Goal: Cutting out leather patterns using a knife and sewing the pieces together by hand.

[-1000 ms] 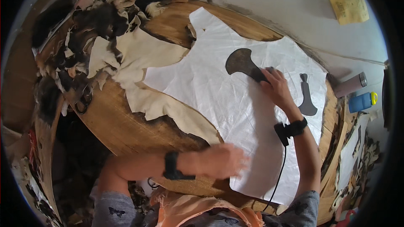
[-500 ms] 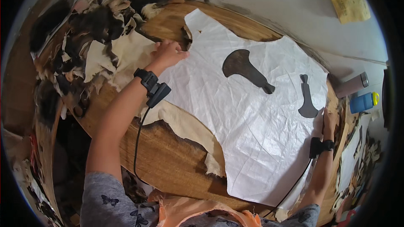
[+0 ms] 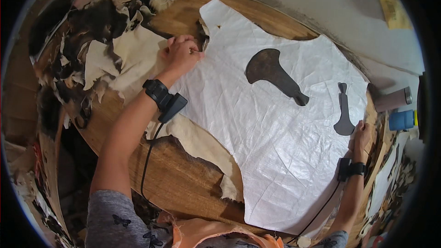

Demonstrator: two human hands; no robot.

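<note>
A large white woven plastic sheet (image 3: 275, 147), cut to a hide-like outline, lies creased over a cream-coloured hide (image 3: 200, 140) on a wooden board. My left hand (image 3: 184, 56) is at the sheet's upper left edge, fingers curled and thumb pinched against that edge. Along the right edge, my right hand (image 3: 362, 138) is closed at the sheet's border, its fingertips partly hidden. Two dark flared metal pieces shaped like axe heads rest flat on the sheet: a big one (image 3: 272, 72) near the middle and a smaller one (image 3: 343, 115) close to my right hand.
Furry hide scraps (image 3: 98, 23) are heaped at the upper left. The wooden board (image 3: 183, 179) shows around the sheet. Beyond its right edge are a pinkish metal bottle (image 3: 392, 99) and a blue bottle (image 3: 402, 120) with a yellow part. Yellow paper (image 3: 394, 7) hangs on the wall.
The view has shifted slightly. My left fingers are more curled at the sheet's edge. My right hand stays at the right edge, its fingers now showing more clearly.
</note>
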